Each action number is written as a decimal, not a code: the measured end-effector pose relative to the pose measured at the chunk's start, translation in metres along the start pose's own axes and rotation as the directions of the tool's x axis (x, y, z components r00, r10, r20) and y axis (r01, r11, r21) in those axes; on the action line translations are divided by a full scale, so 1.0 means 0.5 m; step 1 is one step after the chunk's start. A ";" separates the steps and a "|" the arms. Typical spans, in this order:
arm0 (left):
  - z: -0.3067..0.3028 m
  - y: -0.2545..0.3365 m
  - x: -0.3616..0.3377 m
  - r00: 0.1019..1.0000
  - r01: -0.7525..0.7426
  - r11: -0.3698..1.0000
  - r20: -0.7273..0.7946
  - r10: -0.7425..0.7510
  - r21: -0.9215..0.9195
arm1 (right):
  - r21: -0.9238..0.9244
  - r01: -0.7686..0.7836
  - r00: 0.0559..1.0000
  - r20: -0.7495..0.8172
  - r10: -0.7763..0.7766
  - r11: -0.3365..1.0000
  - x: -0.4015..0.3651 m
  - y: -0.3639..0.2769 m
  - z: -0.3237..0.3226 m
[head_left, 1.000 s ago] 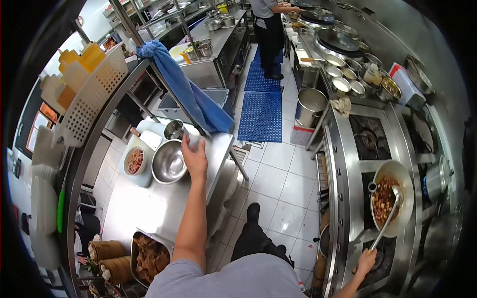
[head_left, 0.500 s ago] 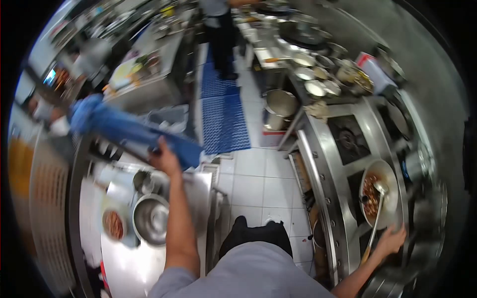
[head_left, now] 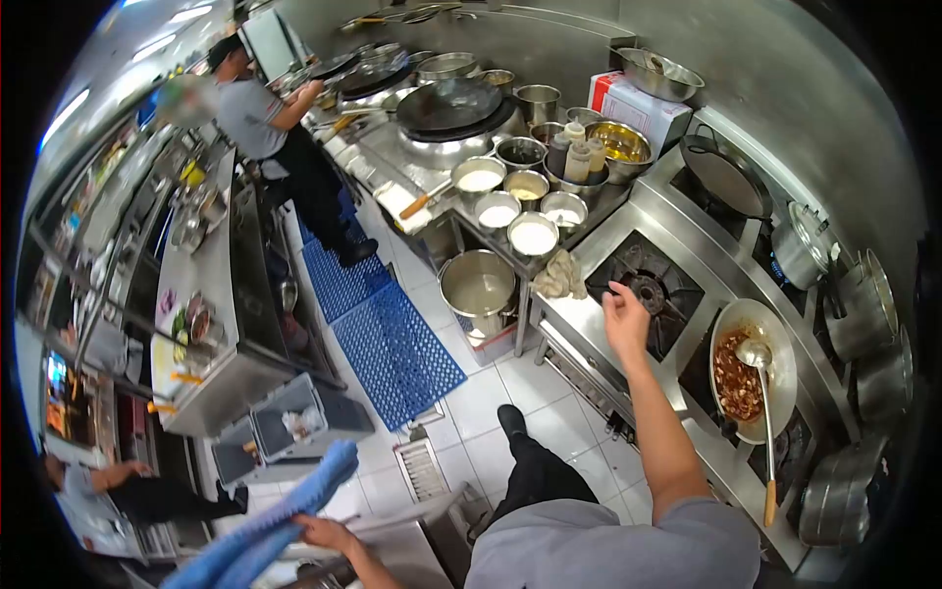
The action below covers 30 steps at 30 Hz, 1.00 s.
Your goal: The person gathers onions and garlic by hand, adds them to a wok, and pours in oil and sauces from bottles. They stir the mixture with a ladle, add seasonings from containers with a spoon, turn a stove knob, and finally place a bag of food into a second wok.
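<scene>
Arm outstretched, your right hand (head_left: 626, 319) hovers open-fingered at the burner (head_left: 650, 291). Right of it, the wok (head_left: 782, 332) holds reddish stew and a ladle (head_left: 764, 422). Your left hand (head_left: 322, 535) touches the blue towel (head_left: 257, 542), grip unclear.

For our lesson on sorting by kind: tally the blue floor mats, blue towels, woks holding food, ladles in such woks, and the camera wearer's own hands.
Blue floor mats: 2
Blue towel: 1
Wok with food: 1
Ladle in it: 1
Own hands: 2 (left hand, right hand)
Total: 7
</scene>
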State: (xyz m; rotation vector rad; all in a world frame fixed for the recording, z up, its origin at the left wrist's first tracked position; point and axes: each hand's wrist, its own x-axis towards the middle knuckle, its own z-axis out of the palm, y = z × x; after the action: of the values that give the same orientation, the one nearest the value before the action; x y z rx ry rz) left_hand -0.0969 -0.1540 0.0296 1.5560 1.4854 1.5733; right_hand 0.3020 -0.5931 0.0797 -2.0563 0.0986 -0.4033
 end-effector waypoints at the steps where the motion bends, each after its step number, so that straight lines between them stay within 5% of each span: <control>1: 0.006 -0.040 0.008 1.000 0.000 0.996 0.016 -0.001 0.091 | 0.004 -0.088 0.996 -0.003 0.088 0.996 0.063 0.049 0.062; 3: 0.038 -0.075 0.016 0.940 0.318 0.948 0.120 -0.319 0.029 | 0.097 -0.184 0.980 -0.062 0.190 0.978 0.186 0.166 0.183; 5: 0.096 -0.061 -0.018 0.877 0.457 0.890 0.160 -0.453 0.011 | 0.058 -0.160 0.977 -0.133 0.166 0.985 0.274 0.172 0.245; 7: 0.130 -0.202 -0.028 0.738 0.498 0.865 0.493 -0.460 0.061 | 0.172 -0.223 0.956 -0.155 0.250 0.959 0.339 0.174 0.301; 8: 0.169 -0.151 -0.063 0.603 0.609 0.736 0.430 -0.672 0.295 | 0.221 -0.249 0.950 -0.132 0.282 0.943 0.362 0.174 0.322; 10: 0.236 -0.104 -0.123 0.192 0.752 0.486 0.557 -0.808 0.446 | 0.309 -0.295 0.938 -0.087 0.335 0.904 0.396 0.167 0.340; 11: 0.283 -0.085 -0.148 0.066 0.703 0.471 0.611 -0.789 0.533 | 0.165 -0.162 0.974 -0.132 0.185 0.973 0.403 0.166 0.333; 14: 0.420 0.015 -0.205 0.100 0.418 0.689 0.723 -0.683 0.593 | -0.216 0.266 0.938 -0.165 -0.304 0.940 0.388 0.104 0.280; 17: 0.531 -0.044 -0.205 0.222 -0.040 0.923 0.904 -0.366 0.383 | -0.217 0.326 0.924 -0.133 -0.358 0.920 0.321 0.017 0.217; 21: 0.691 -0.098 -0.157 0.089 -0.346 0.883 0.948 -0.304 0.316 | -0.291 0.357 0.921 -0.049 -0.386 0.888 0.237 -0.005 0.227; 23: 0.756 -0.100 -0.140 0.024 -0.446 0.865 0.969 -0.244 0.229 | -0.362 0.326 0.934 -0.021 -0.357 0.874 0.216 0.002 0.250; 26: 0.847 -0.146 -0.104 -0.063 -0.535 0.810 0.944 -0.323 0.242 | -0.117 -0.119 0.982 -0.161 0.100 0.986 0.189 -0.009 0.296; 28: 0.925 -0.325 -0.075 -0.100 -0.480 0.821 0.911 -0.401 0.309 | 0.072 -0.339 0.912 -0.220 0.346 0.938 0.187 0.000 0.316; 30: 0.971 -0.356 -0.047 -0.196 -0.555 0.814 0.924 -0.328 0.172 | 0.229 -0.447 0.836 -0.236 0.495 0.865 0.186 -0.007 0.321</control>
State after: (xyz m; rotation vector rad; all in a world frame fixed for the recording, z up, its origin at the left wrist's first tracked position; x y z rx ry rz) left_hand 0.2876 0.0507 -0.2495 2.3108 0.6110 -0.6370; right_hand 0.4410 -0.4796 0.0333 -1.7191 0.7171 -0.3799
